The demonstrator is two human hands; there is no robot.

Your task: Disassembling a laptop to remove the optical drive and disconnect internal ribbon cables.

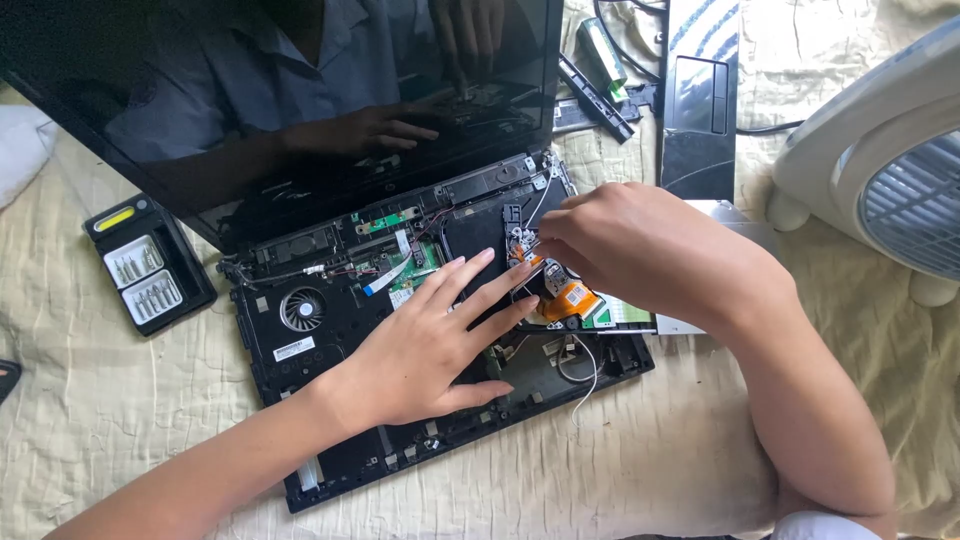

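A: Left to right. Screwdriver bit case (148, 264) sits open on the cream bedsheet (120, 400), well apart from the hands. Opened laptop (420, 330) next, keyboard deck off, fan (302, 309) and boards exposed.

B: Left hand?

A: Left hand (425, 350) lies flat on the chassis, fingers spread, gripping nothing, just pressing down.

B: Right?

A: Right hand (630, 245) has its grip pinched shut on a small metal part with an orange flex cable (565, 295), in the right-hand bay of the base, just beside the left fingertips.

B: Handling?

A: Light and fragile, I'd say. Flex looks thin and likely creases or tears if pulled. Hold the metal bracket edge, not the ribbon.

B: Further right?

A: Detached palmrest panel (698, 100) at top, white fan (880, 160) at the edge.
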